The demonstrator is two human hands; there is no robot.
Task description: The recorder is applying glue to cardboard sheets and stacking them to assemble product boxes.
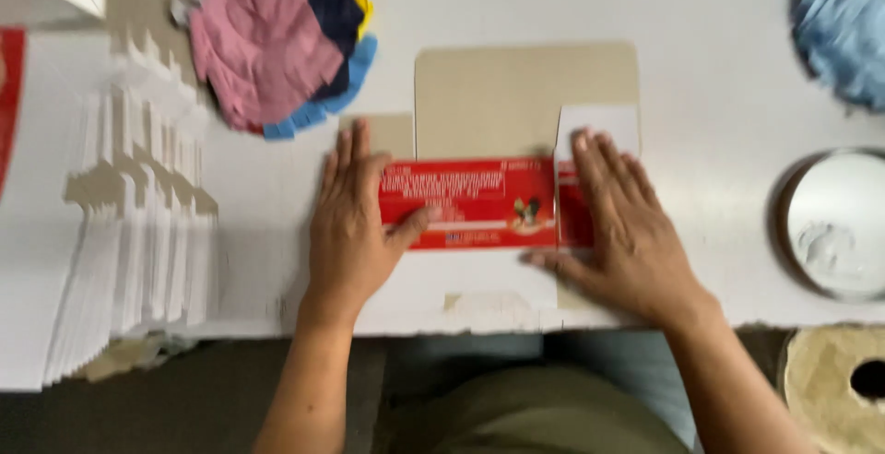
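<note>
While both hands lie flat and open, holding nothing, the red folded carton (470,203) sits mid-frame between them, long axis left to right: left hand (350,224) presses its left end, right hand (622,224) its right end.

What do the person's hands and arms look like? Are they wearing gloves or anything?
No gloves. The left hand and right hand are both bare, with no rings or watch showing. Both forearms are bare too, with no sleeves in view. The picture is somewhat blurred.
</note>
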